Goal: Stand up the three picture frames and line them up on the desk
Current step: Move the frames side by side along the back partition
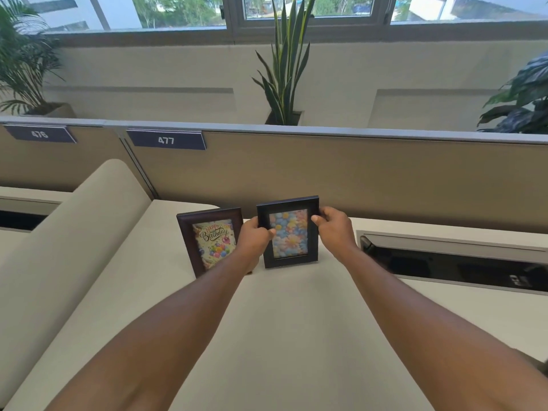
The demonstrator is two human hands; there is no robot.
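Two picture frames are upright on the beige desk (281,321). A brown frame with a "Happy Birthday" picture (211,241) stands at the left, tilted slightly. To its right is a black frame with a flower picture (289,232), its bottom edge on the desk. My left hand (255,238) grips that black frame's left edge, and my right hand (333,229) grips its upper right edge. My left arm hides the brown frame's lower right corner. I see no third frame.
A tan partition (355,179) with number plates 476 and 477 runs behind the desk. An open cable tray (450,259) is set into the desk at the right. A rounded beige divider (74,232) rises at the left. Potted plants stand beyond the partition.
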